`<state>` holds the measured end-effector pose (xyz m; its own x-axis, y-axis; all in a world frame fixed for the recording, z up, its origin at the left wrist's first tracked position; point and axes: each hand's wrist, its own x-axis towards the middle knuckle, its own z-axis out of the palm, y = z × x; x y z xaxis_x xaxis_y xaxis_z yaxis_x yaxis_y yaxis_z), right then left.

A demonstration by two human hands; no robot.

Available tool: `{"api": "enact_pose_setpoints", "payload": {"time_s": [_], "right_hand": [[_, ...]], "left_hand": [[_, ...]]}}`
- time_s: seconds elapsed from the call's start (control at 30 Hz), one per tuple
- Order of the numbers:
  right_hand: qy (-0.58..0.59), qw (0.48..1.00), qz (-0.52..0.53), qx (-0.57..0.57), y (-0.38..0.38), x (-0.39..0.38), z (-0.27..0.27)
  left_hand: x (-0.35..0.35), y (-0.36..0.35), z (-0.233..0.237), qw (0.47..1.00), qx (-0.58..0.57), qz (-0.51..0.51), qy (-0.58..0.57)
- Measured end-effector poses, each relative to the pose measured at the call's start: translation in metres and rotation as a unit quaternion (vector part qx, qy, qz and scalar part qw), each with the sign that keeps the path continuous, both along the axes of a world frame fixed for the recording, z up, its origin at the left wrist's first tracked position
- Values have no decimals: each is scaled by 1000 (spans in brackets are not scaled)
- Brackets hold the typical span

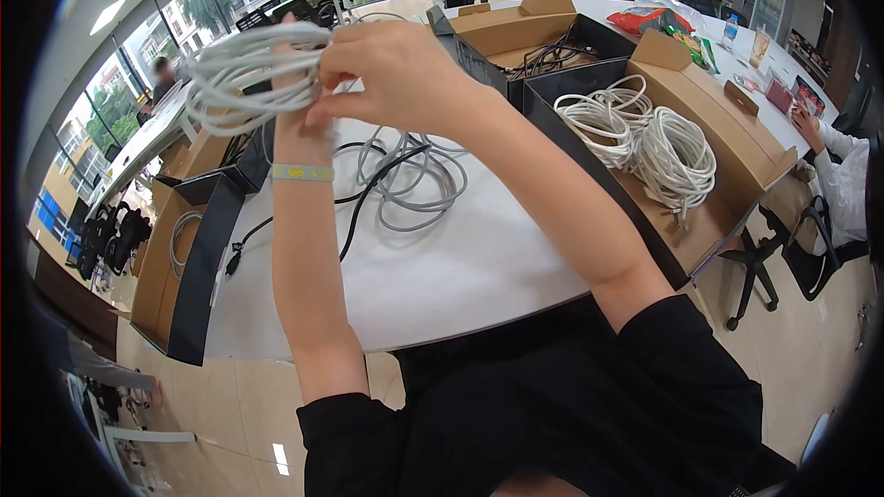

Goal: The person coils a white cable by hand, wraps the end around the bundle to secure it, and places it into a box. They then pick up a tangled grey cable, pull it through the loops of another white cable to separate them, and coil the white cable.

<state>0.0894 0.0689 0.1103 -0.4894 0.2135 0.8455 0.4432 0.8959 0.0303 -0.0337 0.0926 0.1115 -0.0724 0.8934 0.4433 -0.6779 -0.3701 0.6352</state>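
A coil of light grey cable [235,83] is held up above the table. My left hand [296,129], with a band round its wrist, is in the coil and grips it, most of its fingers hidden by the loops. My right hand [391,69] pinches the coil's right side, thumb and fingers closed on the cable. Below the hands, a loose grey cable [451,193] lies in loops on the white table [460,267]. A black cable [354,221] with a plug runs across it.
On the right, an open cardboard box [727,129] holds coiled white cables [677,156]. Behind it, another box [502,32] contains black cables. At left, a box [152,285] has a grey cable inside. A person in a white sleeve [843,152] sits at right.
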Motion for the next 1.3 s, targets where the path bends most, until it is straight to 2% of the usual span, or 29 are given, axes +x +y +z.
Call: {"api": "enact_pose_setpoints", "payload": {"time_s": [0.03,0.07,0.1,0.13,0.17,0.2,0.27,0.3,0.33,0.4,0.43,0.47,0.5,0.53,0.6,0.67,0.7,0.83,0.9,0.93,1.0,1.07,1.13,1.2,1.27,1.3], "right_hand": [[-1,1000,1,3,1,0,1],[30,997,-14,73,0,1,2],[61,988,-29,141,0,3,2],[60,988,-29,140,1,6,4],[61,996,10,61,3,10,6],[62,997,49,-19,4,13,8],[92,993,73,-18,5,18,10],[121,988,99,-14,6,20,12],[119,988,100,-13,7,24,14],[23,999,41,16,9,29,15],[25,999,40,15,8,29,14],[37,998,50,-31,7,29,15],[48,994,60,-77,6,29,16],[48,994,60,-75,7,29,17],[55,988,52,-132,10,31,16],[65,986,58,-141,12,30,13],[73,984,64,-149,13,29,12],[99,975,123,-156,17,26,11],[162,940,195,-230,18,27,11],[161,940,194,-230,18,27,10],[235,887,239,-317,19,27,10],[243,881,251,-320,19,28,10],[290,837,310,-345,19,30,10],[327,824,322,-332,19,27,10],[383,765,362,-369,20,28,11],[383,766,361,-369,22,28,12]], "left_hand": [[0,21,-6,998,53,24,9],[0,26,-3,998,57,25,8],[0,28,-1,1000,19,9,-5],[0,31,-2,1000,-21,-8,-16],[-10,57,-19,994,77,-80,-11],[-9,55,-19,994,75,-81,-11],[-6,50,-14,979,64,-175,-89],[3,40,-2,983,-68,-95,-143],[2,43,-3,983,-67,-94,-145],[-7,57,-14,961,-2,-253,-110],[-14,69,-20,951,34,-297,-80],[-9,67,-19,951,32,-297,-78],[-2,65,-19,968,22,-233,-85],[3,64,-17,981,13,-168,-92],[0,69,-18,974,54,-206,-84],[2,64,-19,984,98,-149,-11],[12,46,-16,996,48,-69,-18],[21,32,-13,999,19,-21,-25],[25,27,-9,997,72,-25,-8],[28,26,-9,997,72,-25,-9],[35,21,-6,986,-5,-8,-165],[44,14,-6,986,3,-4,-166],[52,11,-7,989,-3,25,-143],[58,12,-11,989,-6,22,-146],[62,15,-12,988,-8,18,-154],[63,16,-12,988,1,10,-155]]}}
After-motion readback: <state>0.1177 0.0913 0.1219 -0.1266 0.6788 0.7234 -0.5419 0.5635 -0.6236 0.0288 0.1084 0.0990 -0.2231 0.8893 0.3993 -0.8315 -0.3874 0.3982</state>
